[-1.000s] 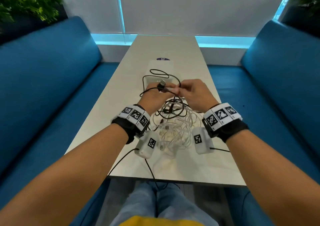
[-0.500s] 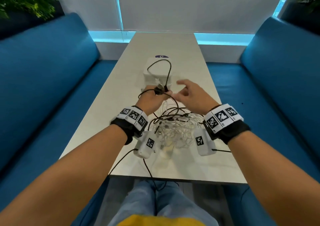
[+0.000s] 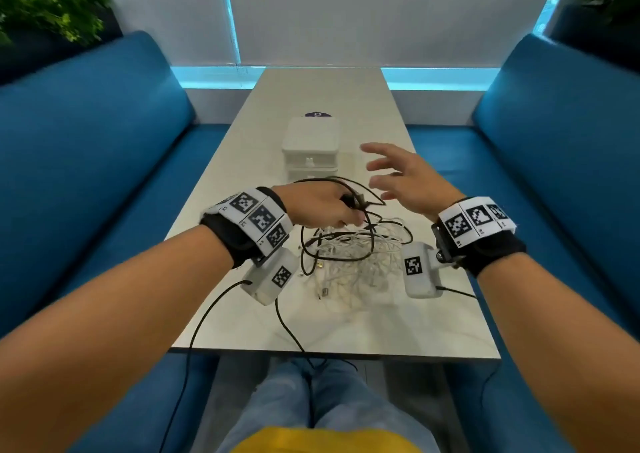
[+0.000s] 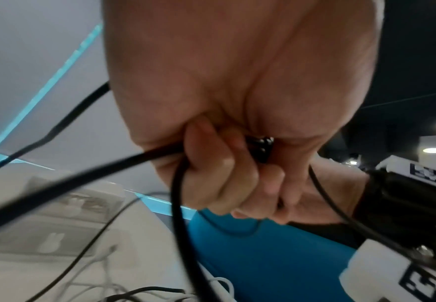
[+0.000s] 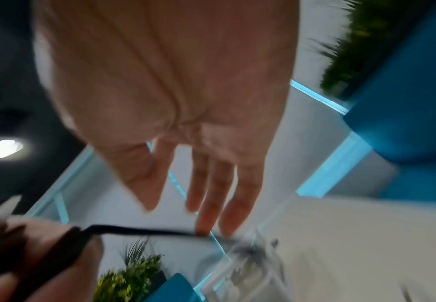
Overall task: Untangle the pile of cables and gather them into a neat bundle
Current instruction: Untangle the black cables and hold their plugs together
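A tangle of thin white cables (image 3: 353,262) lies on the pale table (image 3: 433,328), with a black cable (image 3: 337,258) looped over it. My left hand (image 3: 322,206) hovers above the pile's far edge and grips black cable loops with a plug (image 3: 356,201); the left wrist view shows its curled fingers (image 4: 227,179) round the black cable (image 4: 178,214). My right hand (image 3: 401,178) floats to the right and farther back with fingers spread and holds nothing. In the blurred right wrist view the straight fingers (image 5: 211,196) hang above a black cable (image 5: 139,232).
Two stacked white boxes (image 3: 310,146) sit just beyond the cables, a dark round sticker (image 3: 318,115) behind them. Blue sofas (image 3: 86,161) flank the table on both sides. Black camera leads (image 3: 207,317) trail off the near table edge toward my lap.
My right hand let go of the black cable end, opened and drew away to the right and back. My left hand kept the black cable and sank nearer the pile.
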Available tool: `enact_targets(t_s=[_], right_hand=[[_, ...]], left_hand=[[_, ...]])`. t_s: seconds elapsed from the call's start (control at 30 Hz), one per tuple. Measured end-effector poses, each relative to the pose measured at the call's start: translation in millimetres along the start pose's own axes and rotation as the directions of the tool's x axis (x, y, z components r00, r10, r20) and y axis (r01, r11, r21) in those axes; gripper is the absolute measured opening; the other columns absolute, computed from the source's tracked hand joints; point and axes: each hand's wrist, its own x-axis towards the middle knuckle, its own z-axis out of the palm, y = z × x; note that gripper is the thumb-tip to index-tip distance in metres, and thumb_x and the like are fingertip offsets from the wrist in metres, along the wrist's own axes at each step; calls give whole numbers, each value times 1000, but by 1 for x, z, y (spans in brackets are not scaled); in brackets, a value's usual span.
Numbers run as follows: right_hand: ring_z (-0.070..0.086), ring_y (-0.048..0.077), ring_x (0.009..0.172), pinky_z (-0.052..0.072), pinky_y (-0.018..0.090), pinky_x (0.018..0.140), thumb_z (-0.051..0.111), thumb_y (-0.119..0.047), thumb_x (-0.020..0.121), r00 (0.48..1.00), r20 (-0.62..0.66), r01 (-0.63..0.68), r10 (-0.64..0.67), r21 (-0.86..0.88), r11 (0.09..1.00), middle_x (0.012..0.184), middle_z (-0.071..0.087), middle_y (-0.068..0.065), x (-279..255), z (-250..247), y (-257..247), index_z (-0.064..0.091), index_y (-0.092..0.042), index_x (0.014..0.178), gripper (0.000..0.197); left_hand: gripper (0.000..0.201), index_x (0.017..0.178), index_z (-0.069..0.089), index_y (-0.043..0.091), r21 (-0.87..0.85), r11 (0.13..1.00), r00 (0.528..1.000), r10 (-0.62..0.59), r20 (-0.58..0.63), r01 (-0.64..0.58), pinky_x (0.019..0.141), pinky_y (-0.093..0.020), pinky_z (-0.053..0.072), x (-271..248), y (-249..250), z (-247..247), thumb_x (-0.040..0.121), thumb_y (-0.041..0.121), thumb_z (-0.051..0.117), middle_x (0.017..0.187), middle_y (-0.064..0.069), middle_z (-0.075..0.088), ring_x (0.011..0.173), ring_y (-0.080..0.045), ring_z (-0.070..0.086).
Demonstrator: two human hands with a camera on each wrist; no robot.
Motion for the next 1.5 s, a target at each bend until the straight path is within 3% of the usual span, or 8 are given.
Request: enact_targets(t_s=[0.27,0.47,0.67,0.93,1.1,1.27,1.37,1.5], right_hand=[[62,20,110,51,34,96,53,3,88,944,328,82,-14,-195,977,130,58,3,-65,-30,-19,54,-51,118,62],[59,6,115,43,29,105,58,-9,93,955,283,-18,88,-243,970,120,66,-3,-124,-61,18,68,-19,96,14],[62,31,88,46,52,88,54,-20,96,985,101,-114,142,-243,963,90,71,-5,-191,-105,75,58,-24,87,11],[58,11,65,44,22,58,56,-1,93,899,77,-424,431,-93,901,83,65,2,-266,-83,172,60,-17,90,17],[66,10,83,45,20,65,58,0,90,905,-138,-378,402,174,910,111,67,4,-262,-73,162,62,-25,103,28],[55,-1,118,46,17,96,72,-10,81,972,85,-236,221,295,926,126,61,-6,-249,-58,126,54,-22,125,49],[65,13,94,48,16,84,54,-10,96,973,57,-230,223,298,927,97,66,12,-243,-42,129,61,-7,100,8],[51,13,53,45,23,64,43,-12,101,962,18,-260,274,376,890,58,46,6,-247,-31,165,57,-5,77,29]], left_hand=[[25,103,64,22,405,898,916,-9,402,-170,81,-28,48,-4,90,58,90,42,58,89,5,63,83,-13,56],[28,100,66,16,467,829,831,-3,556,-309,88,-39,52,11,124,105,86,40,62,99,-7,67,94,-24,61],[35,88,67,3,382,864,870,120,479,-329,63,-35,46,27,132,123,86,38,63,69,-6,56,62,-21,47],[33,88,72,11,126,926,902,304,305,-355,63,-38,42,37,145,143,83,41,60,73,-9,51,65,-18,43],[38,77,69,13,-173,905,904,412,115,-390,54,-24,30,34,159,168,100,32,46,55,2,35,49,-12,33],[47,62,47,14,-373,846,909,417,17,-382,49,-18,34,34,172,187,104,30,37,49,4,39,43,-9,34],[46,63,37,14,-442,824,923,385,-21,-354,46,-21,35,35,175,188,104,34,33,49,-1,38,42,-14,33],[46,62,30,19,-498,827,958,286,-28,-262,41,-19,21,39,171,184,102,41,36,52,3,26,40,-11,21]])
